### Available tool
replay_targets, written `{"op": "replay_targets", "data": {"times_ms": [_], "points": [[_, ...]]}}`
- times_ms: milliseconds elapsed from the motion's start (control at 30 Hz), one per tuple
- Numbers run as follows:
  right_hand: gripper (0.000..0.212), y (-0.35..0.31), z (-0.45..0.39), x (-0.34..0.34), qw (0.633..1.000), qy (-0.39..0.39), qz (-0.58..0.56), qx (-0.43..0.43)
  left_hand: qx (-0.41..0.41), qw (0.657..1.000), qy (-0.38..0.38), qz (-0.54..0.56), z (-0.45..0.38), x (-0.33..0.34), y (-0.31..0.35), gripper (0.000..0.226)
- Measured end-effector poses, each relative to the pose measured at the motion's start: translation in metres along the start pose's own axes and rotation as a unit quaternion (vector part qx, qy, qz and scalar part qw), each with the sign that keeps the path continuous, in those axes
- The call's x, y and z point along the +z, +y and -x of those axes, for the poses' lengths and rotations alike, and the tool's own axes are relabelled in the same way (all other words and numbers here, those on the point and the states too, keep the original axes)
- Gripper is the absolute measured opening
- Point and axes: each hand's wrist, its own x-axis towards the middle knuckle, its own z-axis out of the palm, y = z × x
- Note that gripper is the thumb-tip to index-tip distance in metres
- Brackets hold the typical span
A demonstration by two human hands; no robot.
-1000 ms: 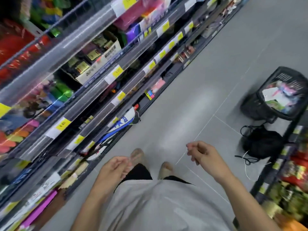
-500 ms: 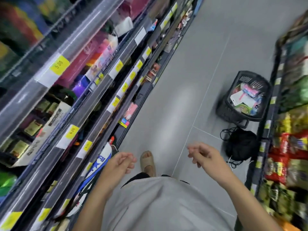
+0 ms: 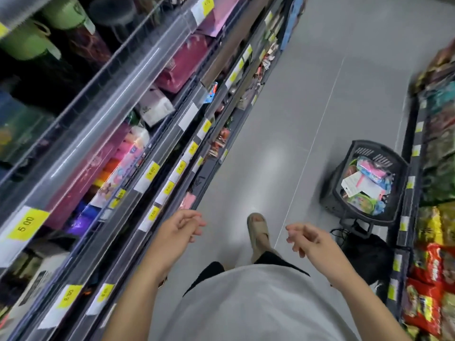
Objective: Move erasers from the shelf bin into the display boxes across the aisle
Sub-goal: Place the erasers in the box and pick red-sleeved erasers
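Two hands and nothing in either, as far as we can see from the head view: the left hand hangs with fingers loosely curled, gripping nothing, and the right hand matches it, relaxed and empty. We're looking down the aisle, one sandalled foot planted on the grey floor between the hands.

On our left run the shelves with their yellow price tags, stocked with pink and coloured packs (all smeared by motion blur, so we cannot pick out the eraser bin or a single eraser among them). On our right, a black basket of mixed goods sits on the floor against the opposite shelving; no display boxes show clearly there either.

Here's what the next move hangs on, by our reckoning: if the bin sits in that left-hand shelving, the left hand is nearer, just beside the shelf edge, while the right hangs over the open floor.
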Motion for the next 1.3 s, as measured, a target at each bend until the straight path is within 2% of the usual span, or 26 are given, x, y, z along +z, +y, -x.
{"op": "replay_targets", "data": {"times_ms": [233,333,433,533,767,867,967,1133,1233,1300], "points": [[0.014,-0.108,-0.125,-0.017,0.980,-0.162,0.075,-0.094,-0.021,0.988,0.137,0.071,-0.008,0.031,0.039,0.016],[0.018,-0.170,-0.153,-0.004,0.945,-0.245,0.119,-0.181,0.003,0.974,0.204,0.100,0.004,0.034,0.070,0.017],[0.018,-0.234,-0.158,0.018,0.905,-0.317,0.127,-0.253,0.064,0.956,0.265,0.106,0.026,0.023,0.112,0.018],[0.014,-0.298,-0.146,0.042,0.866,-0.373,0.105,-0.317,0.155,0.921,0.342,0.100,0.052,0.001,0.159,0.014],[0.013,-0.428,-0.089,0.077,0.756,-0.437,0.113,-0.475,0.311,0.801,0.512,0.017,0.110,-0.062,0.252,0.022],[0.013,-0.468,-0.070,0.093,0.720,-0.436,0.101,-0.530,0.322,0.751,0.573,-0.058,0.121,-0.091,0.272,0.017],[0.012,-0.498,-0.059,0.115,0.679,-0.410,0.119,-0.597,0.299,0.708,0.612,-0.186,0.123,-0.119,0.279,0.017],[0.016,-0.547,-0.067,0.153,0.619,-0.272,0.189,-0.712,0.252,0.702,0.584,-0.319,0.102,-0.141,0.290,0.038],[0.023,-0.574,-0.081,0.167,0.579,-0.182,0.318,-0.729,0.224,0.706,0.560,-0.370,0.091,-0.147,0.297,0.043],[0.026,-0.587,-0.086,0.174,0.558,-0.161,0.382,-0.719,0.206,0.698,0.558,-0.399,0.086,-0.150,0.300,0.043]]}}
